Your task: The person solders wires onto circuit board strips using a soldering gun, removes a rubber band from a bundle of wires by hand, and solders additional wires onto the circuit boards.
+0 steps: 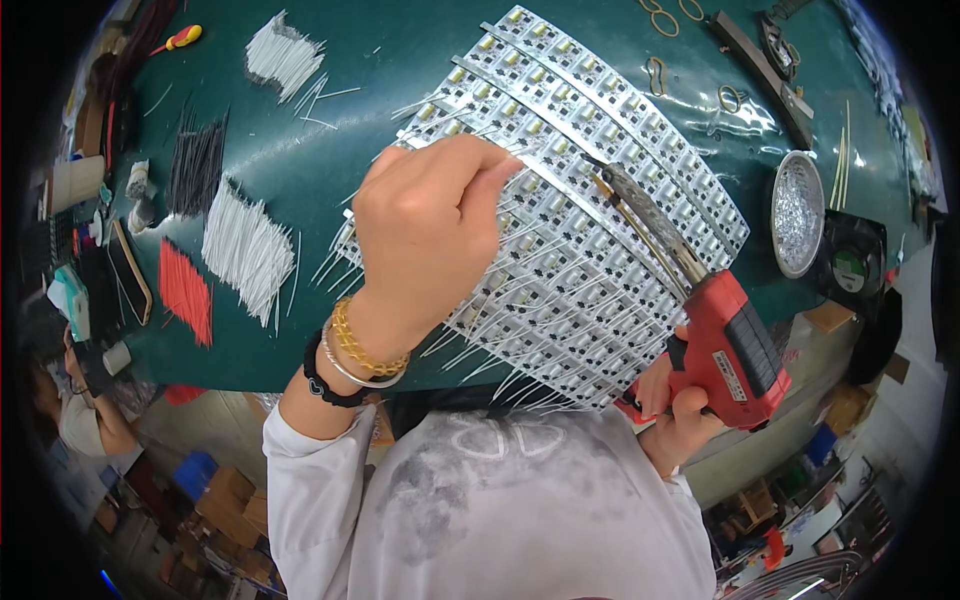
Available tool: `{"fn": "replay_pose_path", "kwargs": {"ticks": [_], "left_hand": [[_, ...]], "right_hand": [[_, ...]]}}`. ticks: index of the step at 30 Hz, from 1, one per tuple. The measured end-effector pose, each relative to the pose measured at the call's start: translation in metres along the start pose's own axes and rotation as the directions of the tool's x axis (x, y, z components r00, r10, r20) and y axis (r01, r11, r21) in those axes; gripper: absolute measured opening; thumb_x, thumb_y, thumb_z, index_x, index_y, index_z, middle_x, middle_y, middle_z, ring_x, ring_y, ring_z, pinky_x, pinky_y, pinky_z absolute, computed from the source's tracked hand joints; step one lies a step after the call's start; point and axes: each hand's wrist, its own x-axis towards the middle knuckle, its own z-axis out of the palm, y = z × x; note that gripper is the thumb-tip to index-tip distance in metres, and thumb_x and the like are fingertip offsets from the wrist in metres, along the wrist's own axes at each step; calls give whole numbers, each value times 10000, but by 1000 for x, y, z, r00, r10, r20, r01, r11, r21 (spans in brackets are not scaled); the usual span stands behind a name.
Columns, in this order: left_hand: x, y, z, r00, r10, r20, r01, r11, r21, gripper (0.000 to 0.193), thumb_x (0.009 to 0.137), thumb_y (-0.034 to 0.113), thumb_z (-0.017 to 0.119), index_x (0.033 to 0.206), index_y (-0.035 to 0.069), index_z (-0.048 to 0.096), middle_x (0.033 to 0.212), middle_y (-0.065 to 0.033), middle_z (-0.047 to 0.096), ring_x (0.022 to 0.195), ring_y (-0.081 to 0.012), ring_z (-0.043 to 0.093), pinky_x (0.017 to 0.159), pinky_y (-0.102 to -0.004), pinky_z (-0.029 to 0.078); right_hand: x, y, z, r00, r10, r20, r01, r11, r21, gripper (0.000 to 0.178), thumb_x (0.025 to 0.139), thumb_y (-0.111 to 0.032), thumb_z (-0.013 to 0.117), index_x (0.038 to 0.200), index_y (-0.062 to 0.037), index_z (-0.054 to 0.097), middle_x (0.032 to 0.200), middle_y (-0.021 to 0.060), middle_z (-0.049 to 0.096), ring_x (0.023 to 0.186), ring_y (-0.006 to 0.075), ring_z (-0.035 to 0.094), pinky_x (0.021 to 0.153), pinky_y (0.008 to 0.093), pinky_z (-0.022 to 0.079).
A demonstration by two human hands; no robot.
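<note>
A large panel of small circuit boards [600, 285] lies at a slant on the table, with thin white wires [490, 365] sticking out from many of its boards. Above the panel's left part is my left hand [430, 215], its fingers closed in a pinch; what they hold, if anything, is hidden. My right hand [675, 415] grips a red soldering gun [730, 350] by its handle at the panel's lower right. The gun's long dark tip points up and left, over the boards and some distance right of my left fingers.
On the green table [350, 150] lie bundles of white wires [245, 248], black wires [197, 167] and red wires [186, 292]. A metal bowl [797, 215] stands right of the panel, near a black fan [852, 262]. At the far left is a yellow-and-red screwdriver [183, 39]. Another person's arm [105, 420] shows at left.
</note>
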Motion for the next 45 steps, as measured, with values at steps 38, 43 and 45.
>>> {"fn": "replay_pose_path", "kwargs": {"ticks": [38,43,45], "left_hand": [[5,-2,19,962,-173,209,194,977,-83,152,760,106,681,683,-8,615,536,-41,539,471,-102,459,458,-252,330],[5,0,16,956,-192,223,205,978,-37,132,753,94,693,703,-9,628,548,-53,549,484,-97,466,468,-250,350],[6,-2,16,971,-160,179,172,984,-53,97,747,67,698,729,-11,643,564,-54,566,499,-94,484,480,-245,371]], "right_hand": [[1,-17,11,986,155,60,-162,977,135,784,769,-498,693,1172,127,447,483,-1,440,368,84,397,385,222,296],[3,-11,9,992,94,86,-108,978,180,762,793,-481,674,1179,133,438,483,10,439,364,92,400,379,224,302],[3,-9,6,994,63,94,-80,979,189,754,801,-476,667,1178,134,435,482,13,439,361,94,400,376,226,304]]}}
